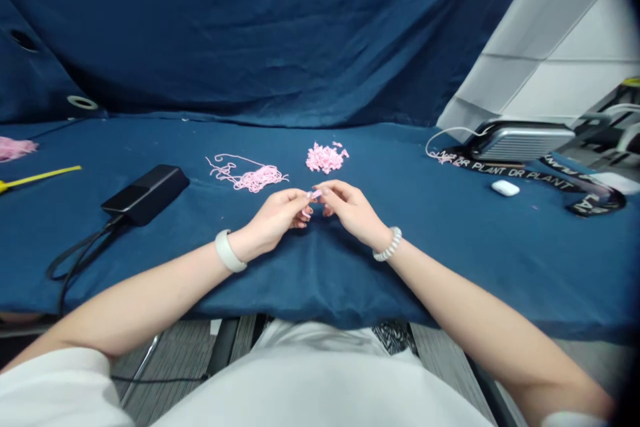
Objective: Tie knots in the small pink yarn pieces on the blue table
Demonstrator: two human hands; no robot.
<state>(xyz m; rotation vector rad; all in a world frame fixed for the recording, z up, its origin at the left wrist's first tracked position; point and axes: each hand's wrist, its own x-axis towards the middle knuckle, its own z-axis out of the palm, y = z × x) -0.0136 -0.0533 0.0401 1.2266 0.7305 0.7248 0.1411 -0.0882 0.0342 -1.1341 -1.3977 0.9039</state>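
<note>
My left hand (278,217) and my right hand (350,208) meet at the middle of the blue cloth-covered table (450,240). Both pinch a small pink piece (315,194) between their fingertips. Just beyond them lies a pile of short pink pieces (326,157). To its left lies a loose tangle of pink string (250,175). My left wrist wears a pale band, my right a white bead bracelet.
A black power bank (146,193) with a black cable lies at the left. A yellow strip (40,177) and more pink material (15,147) sit at the far left. At the right are a silver case (520,141), a black printed lanyard (530,175) and a white earbud case (505,188).
</note>
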